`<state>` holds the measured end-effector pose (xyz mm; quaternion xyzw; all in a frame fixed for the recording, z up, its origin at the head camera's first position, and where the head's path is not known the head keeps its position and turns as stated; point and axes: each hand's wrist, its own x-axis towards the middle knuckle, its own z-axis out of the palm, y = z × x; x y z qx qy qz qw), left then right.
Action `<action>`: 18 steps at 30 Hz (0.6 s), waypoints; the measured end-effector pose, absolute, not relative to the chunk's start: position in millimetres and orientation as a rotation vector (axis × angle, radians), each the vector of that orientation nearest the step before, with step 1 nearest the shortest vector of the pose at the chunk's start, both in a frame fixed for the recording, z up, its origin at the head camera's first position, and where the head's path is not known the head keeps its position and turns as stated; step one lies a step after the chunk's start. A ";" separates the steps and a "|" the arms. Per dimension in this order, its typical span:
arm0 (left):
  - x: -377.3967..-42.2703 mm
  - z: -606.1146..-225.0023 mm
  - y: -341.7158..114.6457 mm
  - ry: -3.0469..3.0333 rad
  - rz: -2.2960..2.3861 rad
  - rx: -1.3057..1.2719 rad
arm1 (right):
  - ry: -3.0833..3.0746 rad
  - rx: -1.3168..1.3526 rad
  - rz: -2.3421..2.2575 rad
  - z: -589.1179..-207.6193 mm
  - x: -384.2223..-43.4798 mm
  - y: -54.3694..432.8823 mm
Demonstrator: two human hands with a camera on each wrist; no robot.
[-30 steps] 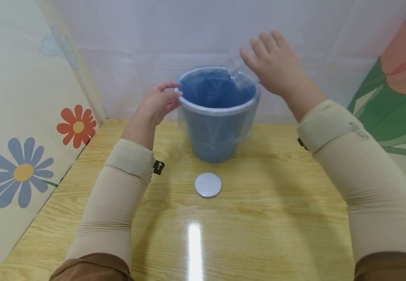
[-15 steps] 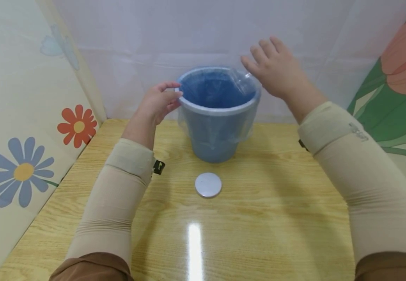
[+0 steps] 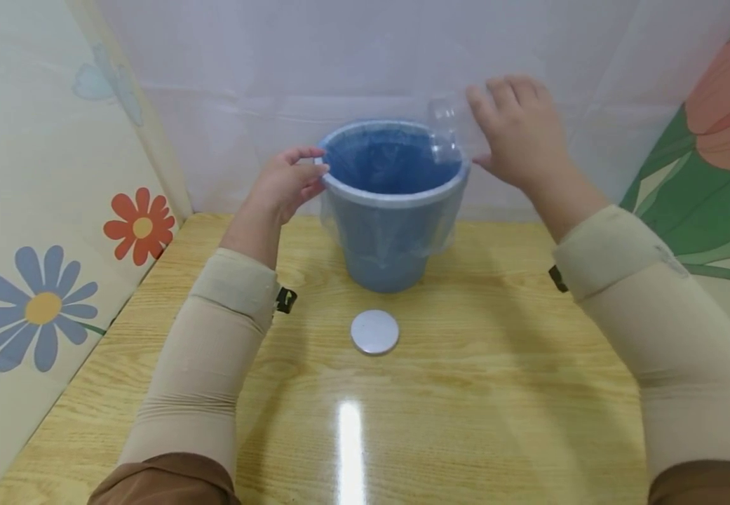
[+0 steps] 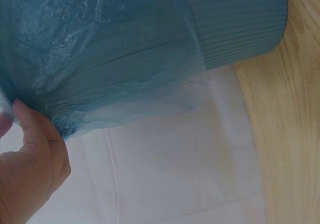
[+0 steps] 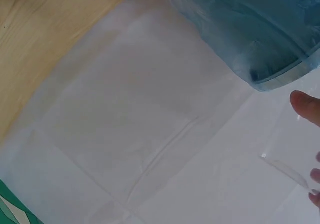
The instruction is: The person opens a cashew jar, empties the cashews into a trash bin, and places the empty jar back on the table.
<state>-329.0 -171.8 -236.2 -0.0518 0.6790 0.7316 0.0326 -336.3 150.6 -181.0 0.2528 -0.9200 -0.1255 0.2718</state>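
Observation:
A blue bin (image 3: 386, 259) stands on the table, lined with a clear plastic bag (image 4: 125, 83) folded over its rim. My left hand (image 3: 289, 181) pinches the left side of the rim and bag between thumb and fingers. My right hand (image 3: 519, 130) is raised at the right of the rim, gripping a clear, see-through jar (image 3: 443, 130). The jar lies tipped on its side, its mouth end over the bin's right rim. In the right wrist view the jar's base edge (image 5: 285, 170) shows by the fingertips. Nothing is visible inside the jar.
A round white lid (image 3: 374, 332) lies on the wooden table (image 3: 465, 393) in front of the bin. A white cloth backdrop (image 3: 276, 63) hangs behind, and flower-printed panels (image 3: 24, 175) stand at both sides.
My right hand has shifted right and rotated, bringing the jar from mouth-down in the bin to nearly level at the rim. My left hand, the bin and the lid stay put.

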 end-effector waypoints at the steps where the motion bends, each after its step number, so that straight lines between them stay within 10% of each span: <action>1: -329.1 -236.2 -171.8 2.089 2.255 -0.160 | -2.501 0.658 -0.309 -181.4 -335.8 153.0; 18: -328.6 -234.6 -169.8 2.080 2.250 -0.174 | -2.704 0.341 0.206 -198.5 -315.1 183.5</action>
